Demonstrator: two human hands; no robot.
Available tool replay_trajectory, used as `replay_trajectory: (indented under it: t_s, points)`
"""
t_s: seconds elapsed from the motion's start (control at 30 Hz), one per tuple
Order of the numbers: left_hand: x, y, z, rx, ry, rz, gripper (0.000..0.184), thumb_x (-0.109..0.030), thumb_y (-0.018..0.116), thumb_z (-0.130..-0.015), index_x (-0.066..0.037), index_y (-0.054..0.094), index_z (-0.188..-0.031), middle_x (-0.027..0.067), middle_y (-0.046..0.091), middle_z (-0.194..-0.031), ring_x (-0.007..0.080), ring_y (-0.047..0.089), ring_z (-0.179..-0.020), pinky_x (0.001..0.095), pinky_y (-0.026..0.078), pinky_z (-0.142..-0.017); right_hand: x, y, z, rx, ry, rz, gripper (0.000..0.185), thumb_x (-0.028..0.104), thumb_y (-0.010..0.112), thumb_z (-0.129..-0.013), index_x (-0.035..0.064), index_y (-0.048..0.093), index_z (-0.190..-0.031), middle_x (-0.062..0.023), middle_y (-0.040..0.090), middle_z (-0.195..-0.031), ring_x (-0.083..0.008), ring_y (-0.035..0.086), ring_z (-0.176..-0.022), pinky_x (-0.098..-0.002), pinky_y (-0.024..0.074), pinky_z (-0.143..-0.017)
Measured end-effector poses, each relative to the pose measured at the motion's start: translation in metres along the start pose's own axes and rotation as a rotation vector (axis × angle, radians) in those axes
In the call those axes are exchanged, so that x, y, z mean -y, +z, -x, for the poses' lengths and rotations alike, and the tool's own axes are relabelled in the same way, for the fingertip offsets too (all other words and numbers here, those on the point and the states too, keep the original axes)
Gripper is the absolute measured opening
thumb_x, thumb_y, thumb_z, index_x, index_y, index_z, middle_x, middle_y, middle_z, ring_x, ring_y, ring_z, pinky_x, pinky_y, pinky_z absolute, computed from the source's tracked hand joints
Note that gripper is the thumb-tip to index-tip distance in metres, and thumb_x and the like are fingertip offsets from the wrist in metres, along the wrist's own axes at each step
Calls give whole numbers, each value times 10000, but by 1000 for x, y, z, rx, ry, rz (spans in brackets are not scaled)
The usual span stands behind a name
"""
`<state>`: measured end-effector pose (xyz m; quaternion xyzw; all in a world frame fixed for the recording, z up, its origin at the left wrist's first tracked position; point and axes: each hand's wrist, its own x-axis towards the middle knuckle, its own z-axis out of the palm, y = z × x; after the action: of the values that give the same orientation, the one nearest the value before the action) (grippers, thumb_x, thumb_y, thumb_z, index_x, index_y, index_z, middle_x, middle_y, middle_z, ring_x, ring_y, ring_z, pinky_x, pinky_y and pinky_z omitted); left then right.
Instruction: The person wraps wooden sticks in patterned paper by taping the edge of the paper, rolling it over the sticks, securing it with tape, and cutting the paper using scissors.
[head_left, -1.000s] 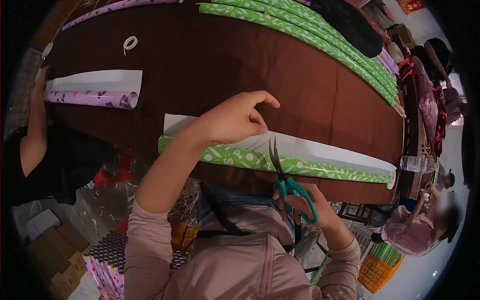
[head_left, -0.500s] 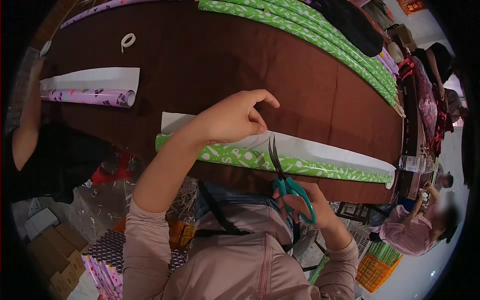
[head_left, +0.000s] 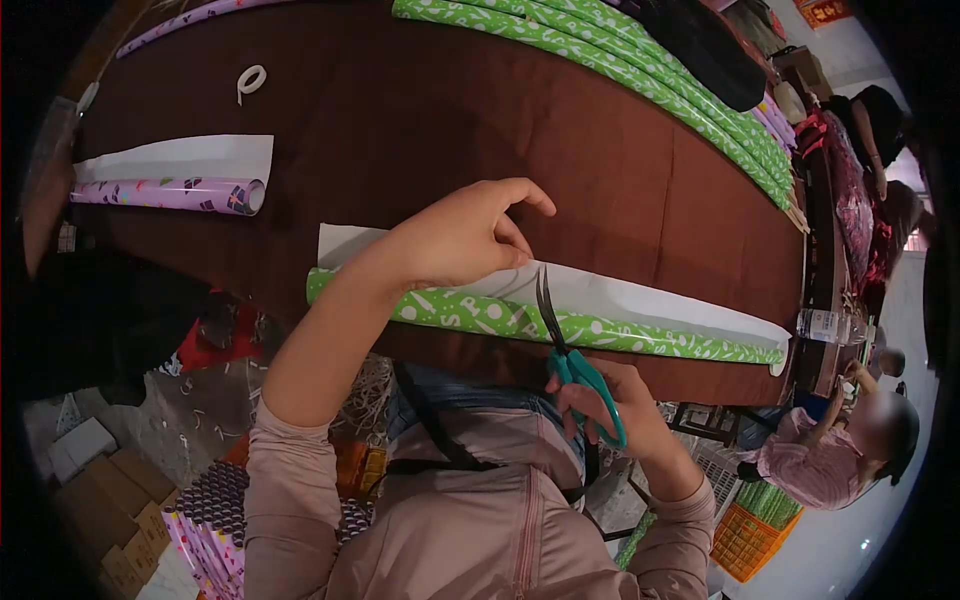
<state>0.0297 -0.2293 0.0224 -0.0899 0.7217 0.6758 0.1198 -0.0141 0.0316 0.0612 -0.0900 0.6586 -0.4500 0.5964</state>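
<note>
My left hand rests over the white edge of a green patterned paper roll, its index finger raised apart from the fingertip at the paper. Nothing shows held in it. Teal-handled scissors are in my right hand, below the roll. Their dark blades point up across the roll, tips near the white paper's edge, close to my left fingers. The roll lies along the front of the brown table, with a white strip of its sheet unrolled on the far side.
A purple patterned roll lies at the left near a co-worker's blurred arm. Behind are a white tape ring and several green rolls. A bottle stands at the right edge. Another person sits beyond.
The scissor blades look closer together at the tips. The co-worker's arm at the left has moved further left. My left hand has hardly moved.
</note>
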Motion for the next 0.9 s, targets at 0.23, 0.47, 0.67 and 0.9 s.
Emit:
replay_trajectory:
  t_s: [0.23, 0.47, 0.67, 0.9]
  points:
    - [6, 1, -5, -7, 18, -4, 450, 42, 646, -861, -22, 503, -1283, 138, 729, -907, 130, 671, -842, 277, 501, -729, -5, -3, -5, -38, 6, 60, 264, 232, 678, -935, -25, 647, -987, -5, 597, -724, -61, 550, -604, -227, 442, -541]
    - [6, -1, -5, -7, 12, -28, 441, 31, 649, -865, -22, 502, -1278, 136, 732, -902, 129, 670, -824, 275, 499, -726, -12, -3, -7, -71, -22, 58, 276, 242, 684, -933, -27, 652, -986, 3, 588, -709, -55, 522, -571, -219, 419, -509]
    - [4, -2, -6, -1, -10, -34, 432, 21, 652, -875, -22, 499, -1277, 140, 732, -904, 125, 669, -826, 268, 497, -721, -14, -2, -9, -110, -23, 64, 291, 254, 685, -934, -33, 655, -969, 7, 565, -658, -47, 497, -531, -215, 391, -480]
    - [1, -1, -5, 4, -52, -27, 432, 18, 653, -879, -20, 494, -1278, 152, 728, -915, 133, 671, -839, 271, 498, -732, -18, -1, -11, -100, -50, 27, 290, 265, 675, -943, -6, 630, -850, 21, 524, -601, -39, 472, -501, -218, 365, -452]
